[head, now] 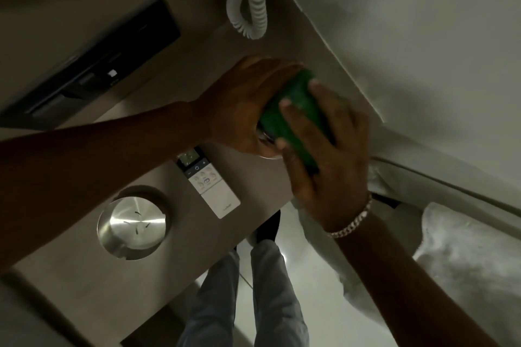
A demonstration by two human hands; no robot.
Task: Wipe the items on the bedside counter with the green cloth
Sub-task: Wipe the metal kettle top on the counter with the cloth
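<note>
Above the beige bedside counter [225, 234], my left hand [242, 101] grips a round metal item [265, 139], mostly hidden; only its shiny lower rim shows. My right hand [327, 155] presses the green cloth [296, 115] around that item, fingers spread over the cloth. A white remote control [212, 189] lies flat on the counter just below my left hand. A round brushed-metal lidded dish [132, 224] stands at the counter's front left.
A white coiled phone cord [248, 0] hangs at the back. A dark wall panel [93, 65] is at the left. White bedding [451, 248] lies to the right. My legs [265, 290] and the pale floor show below the counter edge.
</note>
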